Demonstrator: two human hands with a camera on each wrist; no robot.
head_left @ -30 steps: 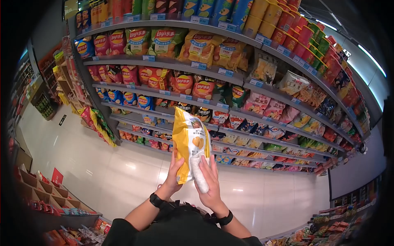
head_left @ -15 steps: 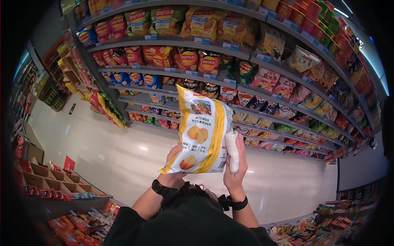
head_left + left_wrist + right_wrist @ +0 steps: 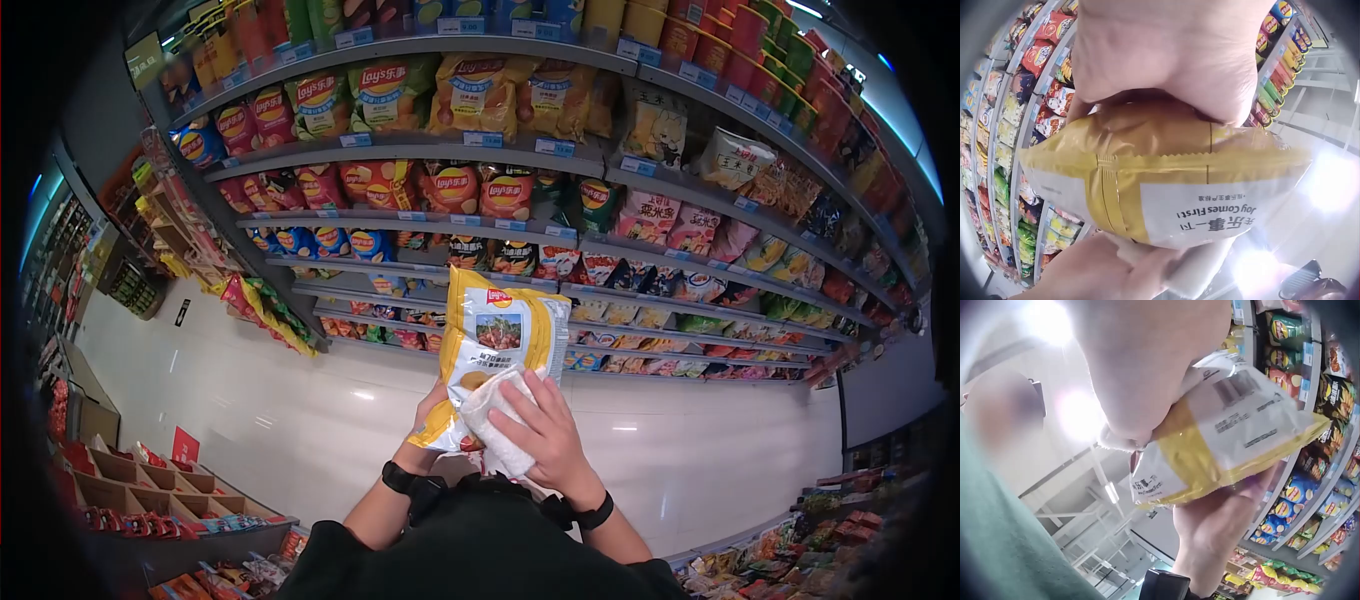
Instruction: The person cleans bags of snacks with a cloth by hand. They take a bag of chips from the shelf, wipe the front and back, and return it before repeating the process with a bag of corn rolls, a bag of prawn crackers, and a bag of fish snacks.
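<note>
Right wrist view, seen from below. The right hand (image 3: 1147, 369) fills the upper frame, pressing down on a yellow-and-white chip bag (image 3: 1229, 444) with printed text and a barcode. The left hand (image 3: 1222, 531) supports the bag from beneath, a dark wristband (image 3: 1163, 586) at its wrist. Stocked snack shelves (image 3: 1316, 431) line the right edge.

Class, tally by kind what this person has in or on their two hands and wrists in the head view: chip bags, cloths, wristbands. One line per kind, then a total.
Yellow chip bag, gripped by the left hand: 1
White cloth, pressed on it by the right hand: 1
Black wristbands: 2
Total: 4
</note>
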